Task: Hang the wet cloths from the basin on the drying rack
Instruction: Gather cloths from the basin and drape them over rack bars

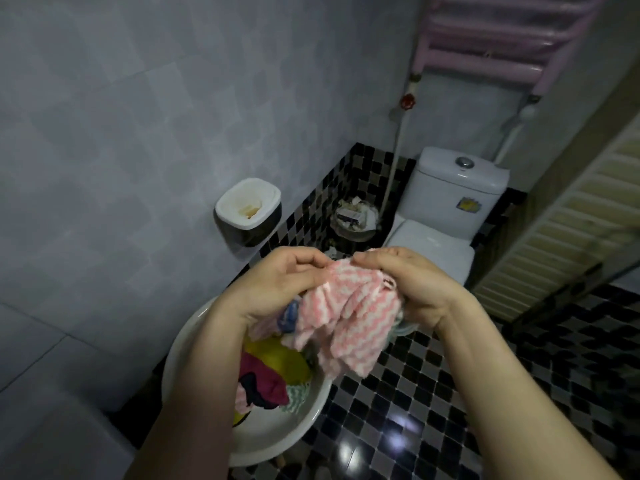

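A pink-and-white zigzag cloth hangs bunched between both hands above the basin. My left hand pinches its top edge on the left, and my right hand grips it on the right. Below them, a white basin holds several wet cloths: a yellow one, a dark red one and a green-and-white one. A pink barred rack is mounted high on the back wall at the upper right.
A white toilet stands at the back, with a full waste bin to its left. A black-and-white box is fixed to the left wall. A slatted cream panel leans at the right. The floor is black-and-grey mosaic tile.
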Available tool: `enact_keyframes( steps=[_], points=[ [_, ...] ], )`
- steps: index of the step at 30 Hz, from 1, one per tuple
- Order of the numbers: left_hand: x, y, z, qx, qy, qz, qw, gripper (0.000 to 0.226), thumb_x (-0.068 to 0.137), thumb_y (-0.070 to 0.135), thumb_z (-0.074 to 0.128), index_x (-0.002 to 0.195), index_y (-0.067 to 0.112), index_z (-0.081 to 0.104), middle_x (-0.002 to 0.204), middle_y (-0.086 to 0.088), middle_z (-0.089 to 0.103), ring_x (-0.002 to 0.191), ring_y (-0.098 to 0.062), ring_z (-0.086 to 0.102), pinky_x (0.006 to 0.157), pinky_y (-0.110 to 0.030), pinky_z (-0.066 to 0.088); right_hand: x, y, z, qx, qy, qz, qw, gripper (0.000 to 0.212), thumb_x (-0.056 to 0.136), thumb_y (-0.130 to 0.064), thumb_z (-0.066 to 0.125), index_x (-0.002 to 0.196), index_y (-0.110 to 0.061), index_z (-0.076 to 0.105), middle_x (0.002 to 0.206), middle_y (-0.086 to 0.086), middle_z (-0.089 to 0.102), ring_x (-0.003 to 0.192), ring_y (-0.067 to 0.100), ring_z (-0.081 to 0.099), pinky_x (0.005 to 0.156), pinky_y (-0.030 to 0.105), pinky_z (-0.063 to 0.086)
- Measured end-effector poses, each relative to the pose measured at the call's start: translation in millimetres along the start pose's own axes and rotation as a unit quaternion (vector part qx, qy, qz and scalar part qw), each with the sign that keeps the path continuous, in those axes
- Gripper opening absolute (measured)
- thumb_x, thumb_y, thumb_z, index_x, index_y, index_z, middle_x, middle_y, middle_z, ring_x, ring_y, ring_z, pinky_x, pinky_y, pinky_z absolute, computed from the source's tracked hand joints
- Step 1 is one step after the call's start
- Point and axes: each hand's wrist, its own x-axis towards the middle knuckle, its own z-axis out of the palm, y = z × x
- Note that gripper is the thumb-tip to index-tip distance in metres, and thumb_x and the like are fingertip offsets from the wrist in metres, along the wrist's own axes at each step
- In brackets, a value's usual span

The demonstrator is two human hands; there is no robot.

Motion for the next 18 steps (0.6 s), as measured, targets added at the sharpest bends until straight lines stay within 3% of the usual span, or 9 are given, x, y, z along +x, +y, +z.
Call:
enact_keyframes(
  steps=[2,5,7,9,12,14,18],
  points=[
    [11.3,7.1,11.9,0.064,0.04,0.028,0.997,0.023,0.094,0.005,0.055,0.087,0.02,0.072,0.083,-0.005,0.072,0.077,-0.01,0.064,0.073,-0.023,0.051,-14.4,-3.2,-9.0,-0.004,0.004,-0.012,1.0,0.02,0.078,-0.025,0.073,0.085,-0.006,0.074,0.076,0.011,0.071,0.069,0.021,0.066,0.076,0.031,0.054],
    [30.1,21.4,38.6,0.104,0.072,0.079,0.989,0.027,0.095,0.009,0.051,0.082,0.024,0.068,0.076,-0.006,0.066,0.066,-0.009,0.058,0.062,-0.021,0.046,-41.8,-8.3,-25.0,-0.01,0.025,-0.032,0.999,0.024,0.08,-0.019,0.068,0.095,-0.001,0.072,0.077,0.013,0.072,0.065,0.019,0.068,0.066,0.025,0.057],
    [37.4,27.2,50.1,0.081,0.057,0.101,0.99,0.019,0.097,0.016,0.051,0.087,0.022,0.066,0.08,-0.004,0.066,0.071,-0.011,0.059,0.067,-0.026,0.046,-53.1,-11.0,-31.9,-0.024,0.041,-0.045,0.998,0.023,0.079,-0.015,0.07,0.097,-0.001,0.071,0.082,0.014,0.072,0.068,0.02,0.068,0.067,0.026,0.058],
    [44.1,36.7,65.7,0.028,-0.013,0.092,0.995,0.009,0.094,0.021,0.059,0.098,0.014,0.064,0.086,-0.003,0.069,0.077,-0.013,0.065,0.071,-0.029,0.052,-70.5,-14.7,-43.4,-0.036,0.072,-0.075,0.994,0.023,0.078,-0.009,0.071,0.1,0.0,0.069,0.086,0.016,0.072,0.072,0.022,0.069,0.069,0.028,0.058],
    [52.6,46.0,85.3,0.045,-0.099,0.083,0.991,0.027,0.079,0.02,0.075,0.101,0.007,0.063,0.089,-0.004,0.07,0.079,-0.013,0.066,0.071,-0.027,0.055,-98.7,-18.3,-59.8,-0.068,0.136,-0.119,0.981,0.006,0.076,-0.005,0.073,0.079,-0.01,0.072,0.081,0.015,0.073,0.071,0.024,0.069,0.067,0.03,0.058],
    [60.8,53.2,105.3,0.063,-0.103,0.094,0.988,0.027,0.078,0.022,0.076,0.099,0.007,0.066,0.091,-0.004,0.069,0.081,-0.013,0.065,0.074,-0.028,0.053,-121.5,-20.1,-73.9,-0.11,0.188,-0.141,0.966,0.015,0.074,-0.008,0.076,0.066,-0.013,0.065,0.077,0.014,0.071,0.07,0.024,0.068,0.068,0.033,0.057],
    [81.0,66.6,149.2,-0.123,-0.086,0.066,0.987,0.015,0.088,0.015,0.063,0.096,0.003,0.065,0.08,-0.005,0.065,0.069,-0.014,0.061,0.066,-0.026,0.05,-161.2,-26.8,-96.3,-0.145,0.259,-0.164,0.941,0.025,0.076,-0.011,0.078,0.067,-0.012,0.054,0.084,0.022,0.064,0.078,0.033,0.065,0.078,0.046,0.054]
  ],
)
